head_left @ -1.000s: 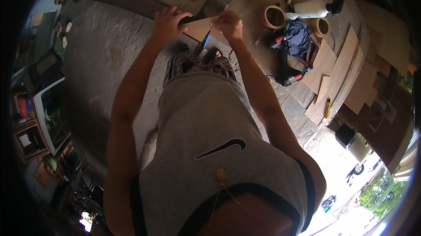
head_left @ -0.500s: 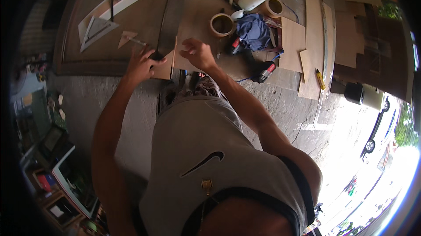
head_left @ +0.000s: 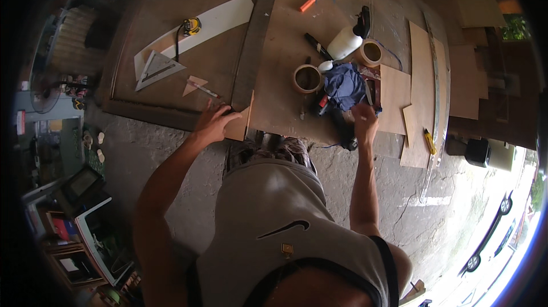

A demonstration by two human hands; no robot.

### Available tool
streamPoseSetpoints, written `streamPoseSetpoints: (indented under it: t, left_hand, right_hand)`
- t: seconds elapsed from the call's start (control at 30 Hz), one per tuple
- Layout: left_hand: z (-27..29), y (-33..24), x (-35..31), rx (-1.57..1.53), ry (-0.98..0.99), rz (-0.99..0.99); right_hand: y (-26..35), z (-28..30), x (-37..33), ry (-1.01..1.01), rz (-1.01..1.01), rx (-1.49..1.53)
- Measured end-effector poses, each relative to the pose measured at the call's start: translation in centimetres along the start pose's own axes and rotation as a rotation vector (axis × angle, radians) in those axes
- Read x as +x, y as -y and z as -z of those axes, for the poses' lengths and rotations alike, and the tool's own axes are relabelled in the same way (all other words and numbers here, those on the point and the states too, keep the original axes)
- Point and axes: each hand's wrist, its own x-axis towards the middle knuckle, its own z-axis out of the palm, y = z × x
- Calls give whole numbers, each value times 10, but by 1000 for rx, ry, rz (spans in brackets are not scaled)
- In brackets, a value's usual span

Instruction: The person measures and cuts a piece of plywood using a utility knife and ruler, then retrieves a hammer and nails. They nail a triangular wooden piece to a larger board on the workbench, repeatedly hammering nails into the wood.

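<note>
"Starting closest to the body, what is at the left hand (head_left: 213,123)?"

"A flat wooden piece (head_left: 236,129). It lies at the near edge of the tabletop (head_left: 279,33), just right of that hand, with the fingertips reaching onto its left side. A pale upright-looking edge runs along its right."

"Pinched?"

"The fingers are spread and bent over it rather than pressed together."

"And the right hand (head_left: 365,121)?"

"Well apart from the wooden piece, over to the right. Its fingers are curled, beside a dark tool (head_left: 346,133) and just short of a crumpled blue cloth (head_left: 344,85). I can't tell if it pinches anything."

"Anything near that side?"

"A yellow cutter (head_left: 430,141) lies on thin boards farther right."

"What comes beyond the hands?"

"Ahead of the left one, a marker (head_left: 204,88) lies across a small wooden triangle (head_left: 189,87). Past them is a pale set square (head_left: 155,73). Beyond the right hand, past the cloth, one tape roll (head_left: 307,79) stands to the left and a white spray bottle (head_left: 345,43) lies tilted."

"Farthest out?"

"A yellow-and-black tape measure (head_left: 192,25) on a white strip (head_left: 228,16), left, and an orange-handled screwdriver (head_left: 308,4), right of it."
</note>
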Motion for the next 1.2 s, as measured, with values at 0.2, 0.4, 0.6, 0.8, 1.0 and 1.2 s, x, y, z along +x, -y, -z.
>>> streamPoseSetpoints:
  t: [0.2,0.4,0.6,0.8,1.0,1.2]
  left_hand:
    - [5,13,5,-176,-30,-28]
    - [18,22,29,-425,-331,-222]
    - [5,-24,9,-490,-587,-274]
    - [-20,-169,6,-544,-182,-562]
    - [-87,-317,40,-363,232,-755]
    - [-175,-490,92,-434,343,-678]
  right_hand:
    - [45,-24,-88,145,-34,101]
    - [24,-12,-185,-62,-296,90]
    - [-34,-6,-341,-161,-672,36]
    - [-138,-19,-534,-101,-1369,266]
    - [-199,16,-626,-435,-1500,589]
    - [-294,157,-646,-769,-1499,715]
